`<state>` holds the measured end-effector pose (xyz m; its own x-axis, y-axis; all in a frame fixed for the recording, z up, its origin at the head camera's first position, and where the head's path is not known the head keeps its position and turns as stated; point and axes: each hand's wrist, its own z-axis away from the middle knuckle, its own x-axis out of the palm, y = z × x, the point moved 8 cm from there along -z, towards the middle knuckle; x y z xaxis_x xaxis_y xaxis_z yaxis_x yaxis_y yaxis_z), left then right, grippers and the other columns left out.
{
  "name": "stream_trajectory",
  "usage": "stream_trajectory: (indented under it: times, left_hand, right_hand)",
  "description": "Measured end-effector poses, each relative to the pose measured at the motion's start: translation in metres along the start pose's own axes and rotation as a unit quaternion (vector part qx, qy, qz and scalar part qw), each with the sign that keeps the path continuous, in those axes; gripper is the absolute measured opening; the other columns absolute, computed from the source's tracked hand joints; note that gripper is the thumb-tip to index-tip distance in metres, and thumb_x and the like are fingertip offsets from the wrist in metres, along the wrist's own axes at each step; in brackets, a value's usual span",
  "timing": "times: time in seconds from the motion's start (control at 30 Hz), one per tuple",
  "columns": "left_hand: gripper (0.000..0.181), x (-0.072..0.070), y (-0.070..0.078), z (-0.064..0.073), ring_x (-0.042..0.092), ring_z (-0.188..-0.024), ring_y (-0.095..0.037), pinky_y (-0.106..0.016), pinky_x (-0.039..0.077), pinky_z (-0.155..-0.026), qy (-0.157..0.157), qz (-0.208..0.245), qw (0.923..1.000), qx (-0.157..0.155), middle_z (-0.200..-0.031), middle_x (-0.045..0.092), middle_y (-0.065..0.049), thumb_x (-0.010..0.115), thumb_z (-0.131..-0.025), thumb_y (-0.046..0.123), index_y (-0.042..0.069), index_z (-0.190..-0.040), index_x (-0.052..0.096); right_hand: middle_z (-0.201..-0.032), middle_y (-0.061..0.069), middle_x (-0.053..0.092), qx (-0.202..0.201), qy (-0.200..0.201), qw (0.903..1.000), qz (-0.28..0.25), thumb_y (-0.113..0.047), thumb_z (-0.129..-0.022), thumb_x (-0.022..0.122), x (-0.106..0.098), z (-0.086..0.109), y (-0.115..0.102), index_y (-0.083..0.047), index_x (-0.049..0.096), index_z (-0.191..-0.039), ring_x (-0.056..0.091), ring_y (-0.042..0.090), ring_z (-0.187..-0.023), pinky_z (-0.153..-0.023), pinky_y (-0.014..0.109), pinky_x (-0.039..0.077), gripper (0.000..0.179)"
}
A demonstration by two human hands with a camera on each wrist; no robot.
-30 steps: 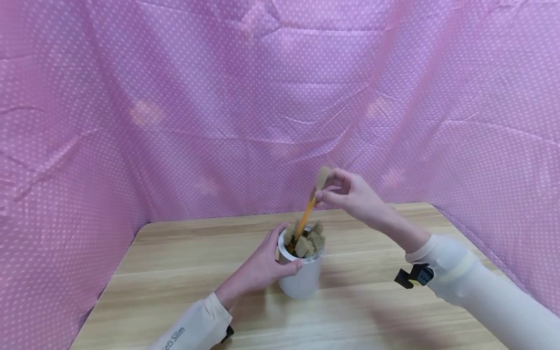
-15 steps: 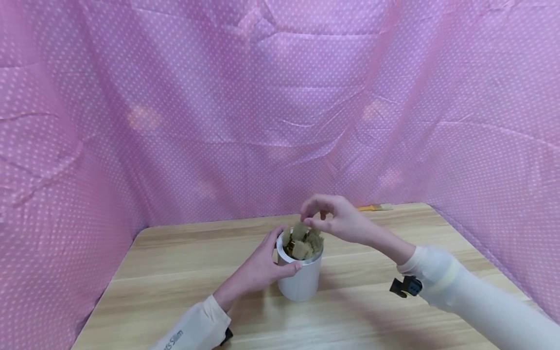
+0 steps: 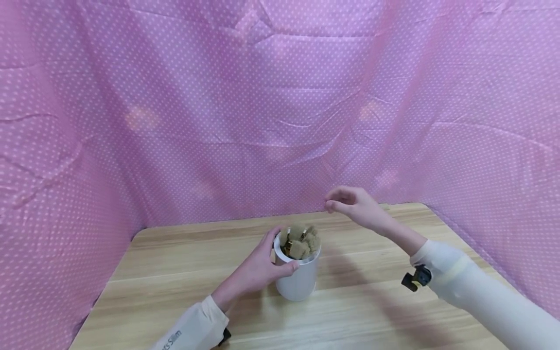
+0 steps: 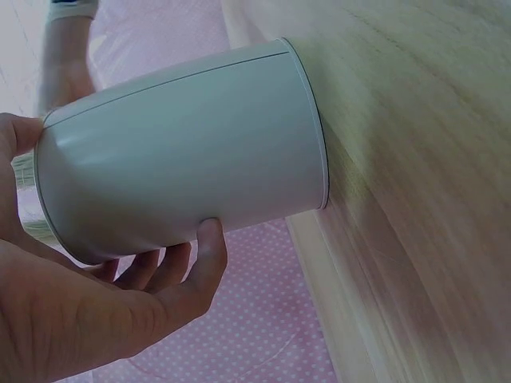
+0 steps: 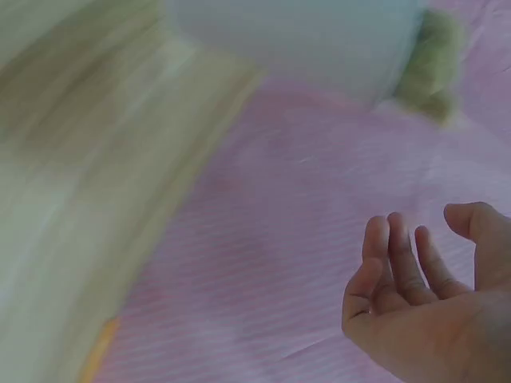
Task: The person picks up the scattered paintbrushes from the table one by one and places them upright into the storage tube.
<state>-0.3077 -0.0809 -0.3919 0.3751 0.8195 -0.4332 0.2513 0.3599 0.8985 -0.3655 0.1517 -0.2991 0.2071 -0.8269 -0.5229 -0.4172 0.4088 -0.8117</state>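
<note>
In the head view, my left hand (image 3: 258, 265) grips a white cylindrical cup (image 3: 297, 282), thumb on the near side and fingers around the left. Pale-bristled paintbrushes (image 3: 299, 243) stand in the cup, bristles up; their handles are mostly hidden inside. The left wrist view shows the fingers wrapped along the wall of the cup (image 4: 184, 152) near its rim. My right hand (image 3: 356, 206) hovers behind and to the right of the cup, holding nothing. Its fingers are loosely bent and the thumb is apart in the right wrist view, where the hand (image 5: 431, 295) shows clearly.
Another paintbrush lies at the table's back edge, mostly behind the right wrist; its bristles (image 3: 385, 206) peek out, and its orange handle (image 5: 100, 351) shows in the right wrist view. Pink dotted cloth (image 3: 262, 121) hangs around the wooden table (image 3: 183, 272).
My right hand lowered an orange-handled paintbrush into the cup, bristles up, let go of it, and moved up and right. The left hand keeps its hold on the cup.
</note>
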Motion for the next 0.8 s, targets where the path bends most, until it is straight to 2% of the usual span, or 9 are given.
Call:
stream_trajectory:
  times: [0.1, 0.23, 0.33, 0.4, 0.47, 0.53, 0.6, 0.7, 0.8]
  left_hand:
    - [0.108, -0.001, -0.002, 0.0, 0.028, -0.146, -0.034, -0.062, 0.025, -0.114, 0.002, -0.004, 1.0, -0.006, -0.161, 0.028, -0.01, 0.082, -0.082, 0.053, 0.02, -0.163, 0.019]
    - [0.108, -0.001, -0.002, 0.0, 0.029, -0.145, -0.034, -0.062, 0.026, -0.113, 0.0, -0.004, 1.0, -0.006, -0.161, 0.028, -0.01, 0.082, -0.082, 0.053, 0.02, -0.163, 0.018]
    - [0.108, 0.001, -0.002, 0.0, 0.03, -0.144, -0.034, -0.061, 0.027, -0.113, -0.004, -0.006, 1.0, 0.0, -0.161, 0.028, -0.012, 0.082, -0.083, 0.052, 0.018, -0.163, 0.017]
    - [0.108, 0.002, -0.001, 0.0, 0.029, -0.145, -0.034, -0.062, 0.025, -0.114, -0.006, -0.009, 0.9999, 0.004, -0.162, 0.027, -0.012, 0.081, -0.083, 0.052, 0.018, -0.163, 0.018]
    - [0.108, 0.002, -0.001, 0.0, 0.027, -0.146, -0.034, -0.061, 0.024, -0.114, -0.005, -0.014, 0.9999, 0.004, -0.163, 0.026, -0.012, 0.081, -0.083, 0.053, 0.018, -0.163, 0.018]
    - [0.108, 0.001, -0.001, 0.0, 0.028, -0.145, -0.034, -0.061, 0.025, -0.114, -0.003, -0.015, 0.9999, 0.006, -0.162, 0.026, -0.012, 0.081, -0.083, 0.053, 0.017, -0.163, 0.018]
    - [0.108, 0.0, -0.001, 0.0, 0.03, -0.145, -0.034, -0.06, 0.027, -0.113, -0.002, -0.014, 0.9999, 0.007, -0.162, 0.027, -0.012, 0.081, -0.083, 0.052, 0.017, -0.163, 0.018]
    - [0.107, -0.001, 0.001, 0.0, 0.032, -0.144, -0.034, -0.059, 0.028, -0.113, -0.004, -0.012, 0.9999, 0.008, -0.161, 0.028, -0.012, 0.082, -0.083, 0.051, 0.017, -0.163, 0.018]
    - [0.108, 0.001, 0.001, 0.001, 0.031, -0.144, -0.034, -0.06, 0.028, -0.113, -0.008, -0.006, 0.9999, 0.005, -0.161, 0.028, -0.013, 0.082, -0.083, 0.051, 0.018, -0.163, 0.017]
  right_hand:
    - [-0.1, 0.009, 0.073, 0.054, 0.016, 0.9976, 0.04, -0.022, -0.102, 0.065, -0.014, -0.002, 0.038, 0.002, 0.068, -0.114, 0.069, 0.031, -0.092, -0.086, 0.04, 0.055, 0.027]
    - [-0.094, 0.015, 0.071, 0.129, 0.032, 0.9869, 0.092, -0.022, -0.103, 0.06, -0.037, 0.003, 0.099, 0.01, 0.066, -0.112, 0.07, 0.031, -0.082, -0.081, 0.045, 0.058, 0.033]
    - [-0.074, 0.008, 0.064, 0.16, 0.054, 0.975, 0.144, -0.02, -0.1, 0.06, -0.058, 0.01, 0.14, 0.006, 0.065, -0.089, 0.064, 0.025, -0.064, -0.064, 0.039, 0.057, 0.028]
    - [-0.062, 0.002, 0.054, 0.163, 0.062, 0.9686, 0.178, -0.02, -0.096, 0.06, -0.069, 0.012, 0.164, -0.003, 0.057, -0.071, 0.054, 0.018, -0.053, -0.051, 0.032, 0.048, 0.031]
    - [-0.061, 0.002, 0.048, 0.178, 0.064, 0.9592, 0.21, -0.023, -0.096, 0.059, -0.077, 0.014, 0.183, -0.006, 0.05, -0.069, 0.045, 0.016, -0.052, -0.049, 0.031, 0.039, 0.033]
    - [-0.07, 0.013, 0.054, 0.192, 0.065, 0.9537, 0.222, -0.024, -0.098, 0.058, -0.08, 0.014, 0.197, 0.002, 0.054, -0.079, 0.05, 0.023, -0.06, -0.055, 0.036, 0.045, 0.033]
    - [-0.096, 0.031, 0.061, 0.21, 0.053, 0.9489, 0.229, -0.027, -0.101, 0.056, -0.077, 0.012, 0.206, 0.014, 0.055, -0.106, 0.059, 0.04, -0.084, -0.074, 0.049, 0.052, 0.042]
    - [-0.133, 0.047, 0.042, 0.211, 0.038, 0.9466, 0.241, -0.033, -0.103, 0.055, -0.072, 0.008, 0.216, 0.014, 0.04, -0.142, 0.041, 0.06, -0.122, -0.1, 0.068, 0.039, 0.062]
    - [-0.142, 0.052, 0.022, 0.221, 0.014, 0.9391, 0.263, -0.042, -0.104, 0.051, -0.068, 0.005, 0.227, 0.006, 0.026, -0.155, 0.026, 0.068, -0.129, -0.103, 0.076, 0.028, 0.074]
